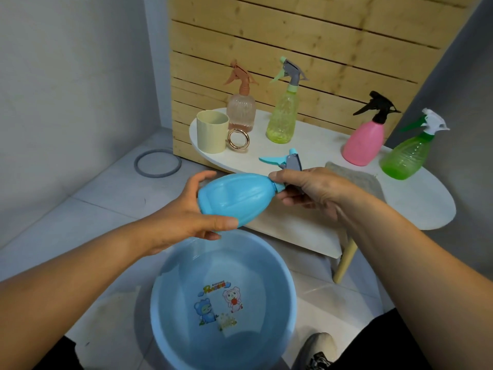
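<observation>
The left hand (186, 209) clasps the light blue plastic spray bottle (237, 198) sideways; the right hand (306, 188) pinches its grey-blue trigger head (289, 162). Better to unscrew slowly over the round blue plastic basin (289, 297).

light blue spray bottle (234, 197); blue basin (289, 303), cartoon print.

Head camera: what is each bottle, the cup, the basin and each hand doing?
Blue bottle: tipped sideways over the basin, spray head on.
Left hand: grips the blue bottle's body.
Right hand: grips its neck.
Basin: on the floor, seems to hold water.
Cup: upright on the table.
Peach bottle: upright, head on.
Yellow bottle: upright, head on.
Pink bottle: upright, head on.
Green bottle: upright, head on.
</observation>
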A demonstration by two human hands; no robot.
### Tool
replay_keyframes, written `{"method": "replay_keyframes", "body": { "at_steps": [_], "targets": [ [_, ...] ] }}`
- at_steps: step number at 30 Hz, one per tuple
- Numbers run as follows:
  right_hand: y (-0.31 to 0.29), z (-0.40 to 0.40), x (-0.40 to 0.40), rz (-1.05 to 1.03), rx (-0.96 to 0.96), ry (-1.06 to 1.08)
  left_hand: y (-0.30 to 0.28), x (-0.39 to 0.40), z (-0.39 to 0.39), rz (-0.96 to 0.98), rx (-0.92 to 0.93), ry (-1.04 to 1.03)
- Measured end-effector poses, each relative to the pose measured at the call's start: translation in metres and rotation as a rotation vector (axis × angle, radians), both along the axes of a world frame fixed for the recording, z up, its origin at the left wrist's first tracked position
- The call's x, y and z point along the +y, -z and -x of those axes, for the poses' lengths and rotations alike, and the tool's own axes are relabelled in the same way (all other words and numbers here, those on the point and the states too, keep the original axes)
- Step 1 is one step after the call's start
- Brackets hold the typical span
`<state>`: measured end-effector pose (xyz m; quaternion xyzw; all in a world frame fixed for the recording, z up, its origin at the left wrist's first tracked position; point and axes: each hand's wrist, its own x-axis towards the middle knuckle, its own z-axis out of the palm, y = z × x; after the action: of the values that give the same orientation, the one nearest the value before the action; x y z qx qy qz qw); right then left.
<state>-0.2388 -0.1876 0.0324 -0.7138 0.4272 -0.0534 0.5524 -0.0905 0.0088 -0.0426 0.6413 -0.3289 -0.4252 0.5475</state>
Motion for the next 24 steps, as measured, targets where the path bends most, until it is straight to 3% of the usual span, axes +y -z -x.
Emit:
{"method": "replay_keyframes", "body": {
  "at_steps": [2, 9, 14, 24],
  "targets": [
    [0.0, 0.0, 0.0, 0.002, 0.01, -0.005, -0.001, 0.0, 0.004, -0.016, -0.07, -0.022],
    [0.003, -0.002, -0.003, -0.036, -0.064, -0.033, 0.004, 0.001, -0.007, 0.033, 0.14, -0.012],
    [0.004, -0.005, 0.002, -0.035, -0.047, -0.03, 0.001, -0.003, -0.003, 0.022, 0.22, -0.155],
    [0.008, -0.007, 0.005, -0.017, -0.017, 0.037, 0.001, 0.0, 0.003, -0.022, -0.192, -0.063]
  ]
}}
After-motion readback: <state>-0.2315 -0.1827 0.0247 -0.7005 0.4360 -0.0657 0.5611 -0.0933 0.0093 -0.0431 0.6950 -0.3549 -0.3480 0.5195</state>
